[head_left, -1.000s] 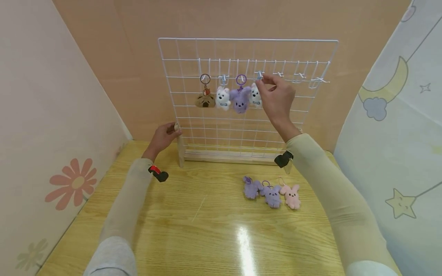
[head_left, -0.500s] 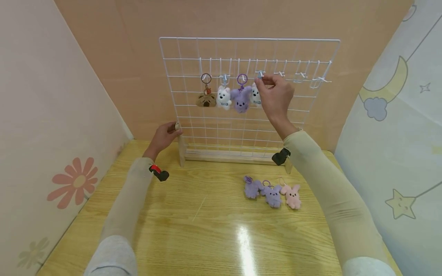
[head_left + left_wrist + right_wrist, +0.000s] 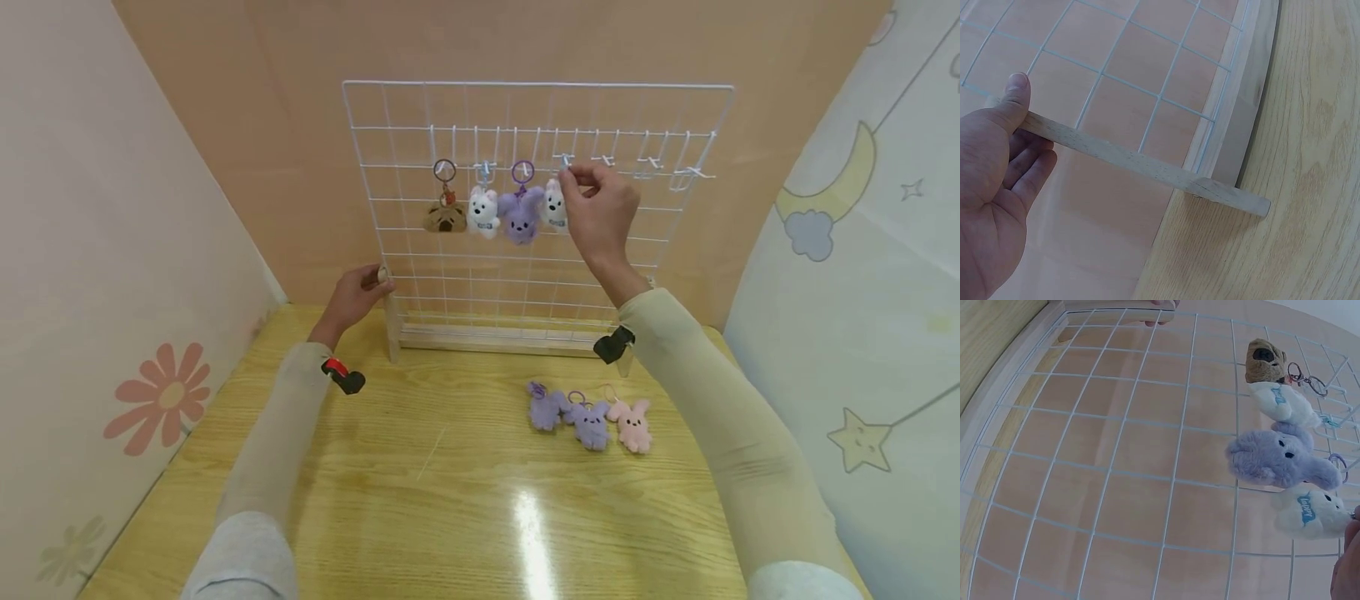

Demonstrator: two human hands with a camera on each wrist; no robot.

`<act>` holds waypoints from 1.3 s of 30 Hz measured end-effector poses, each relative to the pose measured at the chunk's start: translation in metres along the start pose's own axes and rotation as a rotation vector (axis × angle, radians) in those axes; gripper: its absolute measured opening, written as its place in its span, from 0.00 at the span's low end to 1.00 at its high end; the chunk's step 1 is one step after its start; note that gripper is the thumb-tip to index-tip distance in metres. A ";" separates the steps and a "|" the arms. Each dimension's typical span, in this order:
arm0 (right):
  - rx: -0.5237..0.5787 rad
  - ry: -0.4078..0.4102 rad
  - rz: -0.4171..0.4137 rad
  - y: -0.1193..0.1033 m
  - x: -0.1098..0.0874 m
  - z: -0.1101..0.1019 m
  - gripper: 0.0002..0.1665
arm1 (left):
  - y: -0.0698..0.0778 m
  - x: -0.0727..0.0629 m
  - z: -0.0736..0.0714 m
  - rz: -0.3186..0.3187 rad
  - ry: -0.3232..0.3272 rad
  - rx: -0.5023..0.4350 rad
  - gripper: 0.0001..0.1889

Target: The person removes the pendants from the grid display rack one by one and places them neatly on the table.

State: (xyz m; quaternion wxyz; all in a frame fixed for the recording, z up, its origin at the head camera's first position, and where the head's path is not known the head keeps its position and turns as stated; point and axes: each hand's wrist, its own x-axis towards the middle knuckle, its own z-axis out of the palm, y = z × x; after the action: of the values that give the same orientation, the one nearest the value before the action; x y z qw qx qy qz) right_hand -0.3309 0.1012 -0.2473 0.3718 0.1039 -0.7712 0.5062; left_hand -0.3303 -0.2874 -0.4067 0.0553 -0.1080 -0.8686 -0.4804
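Head view puts the white wire rack (image 3: 480, 83) at the far part of the bench (image 3: 420, 517), just before the tan back board (image 3: 225, 108). You have a gap between the rack's left end and the flowered panel (image 3: 75, 208), and another between its right end and the moon-and-star panel (image 3: 885, 317). The bench's widest stretch reaches from the rack's base toward you. In front of the rack's right half lie a lilac plush (image 3: 545, 411), a lilac rabbit (image 3: 591, 427) and a pink rabbit (image 3: 633, 425), close together.

Your left grip (image 3: 352, 298) is clamped on the wooden side bar (image 3: 1122, 157) at the rack's lower left, thumb on one side and fingers on the other. Your right grip (image 3: 603, 212) pinches, thumb and forefinger together, at the blue clasp (image 3: 566, 161) of the white bear keychain (image 3: 553, 208). That bear is in the rack's upper half, just right of its middle; how firmly the clasp sits on its hook, you cannot tell.

The bear is upright and partly behind your hand, with dark eyes and nose and a blue lettered patch on its front. Left of it on the rack hang a lilac long-eared plush (image 3: 522, 218), a second white bear (image 3: 483, 215) and a brown plush (image 3: 446, 218).
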 end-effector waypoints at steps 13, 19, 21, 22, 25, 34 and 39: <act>0.059 0.016 -0.035 -0.005 -0.012 -0.008 0.10 | -0.002 0.000 0.000 0.032 0.009 -0.011 0.28; 0.068 0.031 -0.026 -0.009 -0.017 -0.013 0.11 | -0.001 0.000 0.000 0.030 0.010 -0.011 0.28; 0.061 0.036 -0.029 -0.009 -0.018 -0.014 0.11 | 0.000 0.000 0.000 0.026 0.009 -0.014 0.29; 0.059 0.038 -0.031 -0.010 -0.018 -0.015 0.11 | 0.000 0.000 0.000 0.026 0.007 -0.014 0.29; 0.055 0.036 -0.029 -0.010 -0.018 -0.016 0.12 | 0.000 -0.001 0.001 0.019 0.010 -0.018 0.30; 0.093 0.021 -0.042 -0.010 -0.023 -0.021 0.12 | 0.001 -0.003 0.000 0.003 0.009 -0.009 0.32; 0.116 0.001 -0.041 -0.012 -0.028 -0.026 0.12 | 0.000 -0.003 0.000 0.004 0.019 0.002 0.33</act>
State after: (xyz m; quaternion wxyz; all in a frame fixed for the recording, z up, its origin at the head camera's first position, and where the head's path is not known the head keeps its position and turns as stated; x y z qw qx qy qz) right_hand -0.2926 0.1114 -0.2521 0.3758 0.1409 -0.7380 0.5425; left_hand -0.3276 -0.2880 -0.4068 0.0647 -0.1048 -0.8684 -0.4803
